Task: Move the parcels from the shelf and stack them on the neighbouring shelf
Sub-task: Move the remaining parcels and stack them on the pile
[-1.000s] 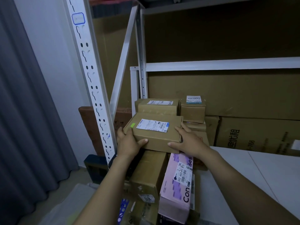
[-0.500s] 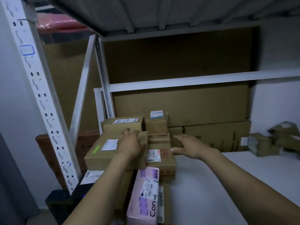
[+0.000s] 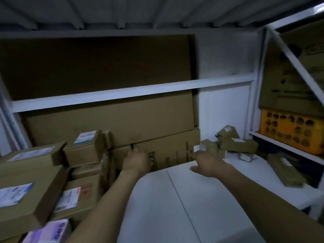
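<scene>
1. Both hands hold nothing. They reach out over the white shelf (image 3: pixel 201 199) toward the loose parcels (image 3: pixel 236 145) in the far right corner. I think this is the reach for one more parcel.
2. The left hand (image 3: pixel 135 161) grips nothing I can see. Its fingers are bent a little, close to the front of the low big box. The right hand (image 3: pixel 207 163) is relaxed with the thumb out. It floats over the shelf and touches no parcel yet.
3. The loose parcels lie in a messy heap, some tipped. One more lies alone near the right edge. The stack (image 3: pixel 26 190) sits at the left end.
4. Next, the hands should go further right and take the top parcel by its sides. Then they should carry it left and lay it flat on the stack. Taking the top one first should stop the others from sliding.
5. Counts:
   - two hands
   - about five loose parcels, though they are blurry
   - six parcels I can see in the stack, one of them the purple parcel (image 3: pixel 47 232)
   - two big boxes (image 3: pixel 108 125) at the back
   - one yellow crate (image 3: pixel 291 132)
</scene>
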